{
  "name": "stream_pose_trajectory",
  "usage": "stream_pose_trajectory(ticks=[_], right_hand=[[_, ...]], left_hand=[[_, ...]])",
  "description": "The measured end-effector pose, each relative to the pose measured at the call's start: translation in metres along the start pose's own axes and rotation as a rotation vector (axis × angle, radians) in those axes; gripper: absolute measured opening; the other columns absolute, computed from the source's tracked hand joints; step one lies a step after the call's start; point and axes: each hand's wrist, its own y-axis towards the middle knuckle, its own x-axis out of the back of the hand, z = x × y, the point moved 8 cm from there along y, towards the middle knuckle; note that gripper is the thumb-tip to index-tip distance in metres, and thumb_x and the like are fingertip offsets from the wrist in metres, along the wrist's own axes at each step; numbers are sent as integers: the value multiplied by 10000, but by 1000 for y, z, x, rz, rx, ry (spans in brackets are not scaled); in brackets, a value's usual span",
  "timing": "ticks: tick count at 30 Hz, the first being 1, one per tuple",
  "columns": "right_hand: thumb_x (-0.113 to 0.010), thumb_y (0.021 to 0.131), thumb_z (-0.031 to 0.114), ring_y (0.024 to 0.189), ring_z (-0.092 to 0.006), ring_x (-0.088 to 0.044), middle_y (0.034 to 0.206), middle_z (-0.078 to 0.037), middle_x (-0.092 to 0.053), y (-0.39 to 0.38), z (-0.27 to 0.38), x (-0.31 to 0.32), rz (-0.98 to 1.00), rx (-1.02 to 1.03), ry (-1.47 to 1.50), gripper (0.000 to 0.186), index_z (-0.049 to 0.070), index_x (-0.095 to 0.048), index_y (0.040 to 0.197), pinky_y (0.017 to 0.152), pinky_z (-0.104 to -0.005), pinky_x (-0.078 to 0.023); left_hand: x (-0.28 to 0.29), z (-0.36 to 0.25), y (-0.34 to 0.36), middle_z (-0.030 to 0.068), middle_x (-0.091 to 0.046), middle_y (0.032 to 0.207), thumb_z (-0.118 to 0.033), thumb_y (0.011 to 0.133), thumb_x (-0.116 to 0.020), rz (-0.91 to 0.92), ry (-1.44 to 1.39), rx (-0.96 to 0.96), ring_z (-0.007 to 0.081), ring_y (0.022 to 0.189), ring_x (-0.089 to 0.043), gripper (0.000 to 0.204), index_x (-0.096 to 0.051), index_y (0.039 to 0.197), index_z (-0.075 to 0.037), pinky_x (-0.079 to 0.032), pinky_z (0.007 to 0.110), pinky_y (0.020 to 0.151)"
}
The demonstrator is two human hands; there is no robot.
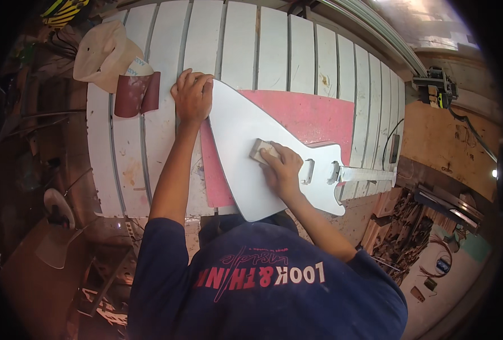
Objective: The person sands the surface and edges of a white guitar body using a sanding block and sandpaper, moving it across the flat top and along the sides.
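Observation:
A white, angular guitar body [245, 164] lies flat on a pink mat [313, 116] on a slatted white workbench [274, 45]. Its neck [367, 174] points to the right. My left hand [193, 95] presses flat on the body's pointed far-left end, fingers spread over its edge. My right hand [282, 167] is closed on a small tan sanding block [261, 151], which rests on the middle of the guitar body. Two pickup cutouts sit just right of that hand.
A folded sheet of dark red sandpaper [136, 93] and a beige cap [105, 54] lie at the bench's left end. A machine head [437, 86] sits on a rail at the right. Wood offcuts [401, 221] and clutter surround the bench.

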Motion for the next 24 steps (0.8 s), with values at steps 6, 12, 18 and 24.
stream_pose_trajectory(ticks=[6, 12, 18, 24], right_hand=[[-825, 803, 119, 1221, -350, -586, 1362, -125, -634, 98, 2, -10, -70, -32, -36, 512, 218, -730, 1297, 1033, -514, -386], [-823, 806, 126, 1209, -354, -591, 1359, -136, -636, -7, 16, 0, 61, -58, -43, 525, 220, -722, 1312, 1019, -511, -393], [-782, 853, 140, 1201, -357, -586, 1305, -131, -641, 100, 12, -27, -66, 17, -52, 489, 227, -707, 1328, 996, -517, -396], [-810, 813, 137, 1242, -297, -601, 1377, -77, -653, -10, 36, -17, 153, 26, -40, 485, 267, -762, 1277, 1006, -488, -388]], left_hand=[[0, -5, 0, -21, -687, 1226, -286, 1021, -619, -6, -31, -18, 263, 1394, -503, 202, -776, 1130, -220, -303, 501, 1134], [1, 0, -2, -15, -693, 1213, -299, 1006, -620, -16, -32, -15, 259, 1384, -506, 205, -783, 1102, -219, -305, 500, 1129], [2, -5, 0, -15, -696, 1209, -282, 1001, -623, -49, -28, -37, 259, 1376, -512, 195, -786, 1092, -222, -306, 496, 1127], [3, -2, 0, -27, -694, 1200, -262, 990, -638, -66, -33, -37, 256, 1353, -529, 172, -780, 1071, -209, -319, 487, 1110]])
